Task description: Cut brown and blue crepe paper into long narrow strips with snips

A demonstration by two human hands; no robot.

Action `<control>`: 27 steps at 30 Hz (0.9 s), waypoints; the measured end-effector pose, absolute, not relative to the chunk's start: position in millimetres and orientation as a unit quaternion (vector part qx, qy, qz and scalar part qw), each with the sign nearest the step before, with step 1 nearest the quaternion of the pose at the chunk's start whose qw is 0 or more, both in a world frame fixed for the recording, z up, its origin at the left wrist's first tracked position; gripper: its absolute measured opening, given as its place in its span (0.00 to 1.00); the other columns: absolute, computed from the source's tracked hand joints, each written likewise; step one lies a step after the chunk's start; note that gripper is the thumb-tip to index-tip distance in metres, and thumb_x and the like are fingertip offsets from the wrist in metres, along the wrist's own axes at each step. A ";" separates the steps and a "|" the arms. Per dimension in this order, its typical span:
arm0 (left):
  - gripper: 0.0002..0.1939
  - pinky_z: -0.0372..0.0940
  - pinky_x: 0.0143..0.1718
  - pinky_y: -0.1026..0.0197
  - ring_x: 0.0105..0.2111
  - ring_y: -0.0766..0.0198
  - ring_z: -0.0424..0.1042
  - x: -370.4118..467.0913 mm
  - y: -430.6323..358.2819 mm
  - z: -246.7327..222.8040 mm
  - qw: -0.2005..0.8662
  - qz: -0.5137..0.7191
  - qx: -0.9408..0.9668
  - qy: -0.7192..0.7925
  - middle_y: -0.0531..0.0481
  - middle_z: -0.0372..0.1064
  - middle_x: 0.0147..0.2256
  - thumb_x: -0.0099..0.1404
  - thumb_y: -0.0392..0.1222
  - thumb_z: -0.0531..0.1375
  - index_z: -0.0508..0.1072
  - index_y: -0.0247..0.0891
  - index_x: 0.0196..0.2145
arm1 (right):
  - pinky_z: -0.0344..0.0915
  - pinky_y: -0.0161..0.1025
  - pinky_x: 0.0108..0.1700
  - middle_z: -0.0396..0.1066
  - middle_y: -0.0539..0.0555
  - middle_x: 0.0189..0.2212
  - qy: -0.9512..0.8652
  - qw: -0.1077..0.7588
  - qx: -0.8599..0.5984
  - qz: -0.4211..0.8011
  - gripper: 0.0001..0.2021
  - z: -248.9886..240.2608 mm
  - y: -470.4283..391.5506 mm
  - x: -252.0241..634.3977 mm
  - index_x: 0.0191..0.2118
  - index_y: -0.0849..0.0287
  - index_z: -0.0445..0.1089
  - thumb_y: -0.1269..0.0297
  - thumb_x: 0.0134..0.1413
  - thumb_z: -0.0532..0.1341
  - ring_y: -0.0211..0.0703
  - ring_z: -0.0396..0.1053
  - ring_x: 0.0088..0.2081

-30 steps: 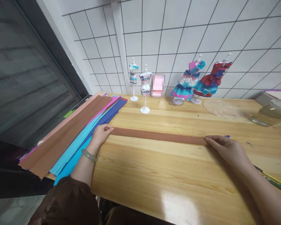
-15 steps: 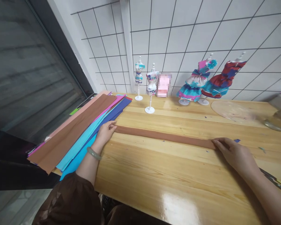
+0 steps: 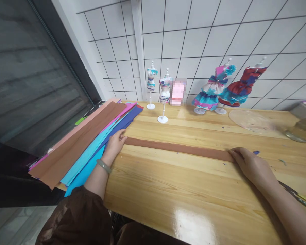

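We see a long brown strip (image 3: 178, 148) of paper or cloth lying flat across the wooden table (image 3: 193, 190), running from about 9 o'clock to 3 o'clock in the middle of the view. The left hand (image 3: 115, 144) rests at the strip's 9 o'clock end with its fingers (image 3: 122, 139) curled onto that end; we take them to be pressing or lightly pinching it, though the exact hold is hidden under the hand. The right hand (image 3: 252, 165) lies palm down at the 3 o'clock end, its fingers nearly straight and flat, the tips touching the strip; we cannot tell whether anything is pinched beneath them.

A pale bracelet (image 3: 103, 165) sits on the left wrist, above a dark brown sleeve (image 3: 76, 221).

At 9 o'clock from the left hand, a fan of coloured sheets (image 3: 91, 143) overhangs the table edge: brown on top, then light blue, pink and dark blue. Along the back of the table, at 12 o'clock, stand two small white mannequins (image 3: 164, 96) in patterned tops, and toward 1 o'clock two more in frilled dresses (image 3: 211, 92). A clear round plate (image 3: 252, 121) lies at 2 o'clock, with a glass jar (image 3: 302, 131) just beyond it at the frame edge. A white tiled wall (image 3: 206, 37) with dark grid lines rises behind.
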State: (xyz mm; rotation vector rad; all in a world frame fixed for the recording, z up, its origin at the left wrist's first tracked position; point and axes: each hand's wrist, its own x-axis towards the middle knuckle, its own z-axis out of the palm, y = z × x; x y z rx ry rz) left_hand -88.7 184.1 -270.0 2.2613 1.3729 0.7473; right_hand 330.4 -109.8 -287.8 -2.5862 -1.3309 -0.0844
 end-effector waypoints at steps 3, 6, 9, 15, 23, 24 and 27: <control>0.23 0.61 0.33 0.63 0.29 0.63 0.68 -88.8 184.0 -269.4 0.188 0.259 0.804 0.502 0.52 0.69 0.28 0.56 0.41 0.57 0.66 0.37 0.50 | 0.61 0.39 0.31 0.73 0.56 0.34 -0.451 0.106 -0.886 -0.024 0.15 -285.7 -108.9 328.8 0.36 0.53 0.66 0.52 0.56 0.47 0.49 0.70 0.34; 0.24 0.61 0.34 0.62 0.30 0.62 0.68 -88.1 182.2 -268.1 0.175 0.264 0.805 0.501 0.51 0.69 0.28 0.56 0.41 0.57 0.65 0.38 0.51 | 0.61 0.39 0.32 0.73 0.56 0.34 -0.450 0.093 -0.888 -0.021 0.15 -284.0 -108.4 327.1 0.36 0.54 0.65 0.52 0.56 0.46 0.49 0.70 0.34; 0.23 0.61 0.34 0.62 0.30 0.62 0.68 -87.1 180.3 -266.9 0.167 0.263 0.809 0.498 0.52 0.68 0.28 0.56 0.41 0.57 0.65 0.38 0.50 | 0.61 0.39 0.32 0.73 0.55 0.34 -0.457 0.088 -0.885 -0.027 0.16 -284.3 -108.7 326.9 0.37 0.54 0.65 0.52 0.56 0.46 0.49 0.70 0.34; 0.23 0.61 0.34 0.62 0.31 0.62 0.68 -85.8 179.0 -266.5 0.156 0.259 0.813 0.498 0.51 0.67 0.29 0.57 0.41 0.57 0.64 0.38 0.51 | 0.61 0.41 0.32 0.73 0.56 0.36 -0.468 0.094 -0.878 -0.027 0.17 -289.2 -109.4 330.8 0.36 0.54 0.65 0.51 0.56 0.45 0.50 0.70 0.35; 0.25 0.60 0.32 0.62 0.31 0.61 0.69 -85.1 177.3 -265.8 0.142 0.247 0.811 0.511 0.50 0.69 0.27 0.57 0.42 0.57 0.63 0.37 0.52 | 0.62 0.42 0.34 0.72 0.57 0.37 -0.486 0.096 -0.868 -0.033 0.15 -292.8 -108.1 335.0 0.34 0.54 0.66 0.53 0.56 0.47 0.50 0.69 0.37; 0.25 0.60 0.32 0.62 0.31 0.60 0.69 -85.1 177.4 -266.0 0.138 0.246 0.813 0.510 0.50 0.69 0.27 0.57 0.42 0.57 0.63 0.37 0.52 | 0.62 0.42 0.34 0.72 0.57 0.37 -0.485 0.095 -0.869 -0.035 0.15 -292.9 -107.8 335.3 0.34 0.54 0.66 0.54 0.56 0.47 0.50 0.69 0.37; 0.24 0.60 0.32 0.62 0.30 0.60 0.68 -85.4 179.1 -267.3 0.128 0.238 0.816 0.512 0.50 0.69 0.28 0.56 0.42 0.57 0.64 0.37 0.52 | 0.61 0.40 0.35 0.72 0.57 0.38 -0.488 0.087 -0.868 -0.037 0.15 -292.1 -106.8 334.7 0.35 0.56 0.67 0.55 0.56 0.47 0.48 0.69 0.37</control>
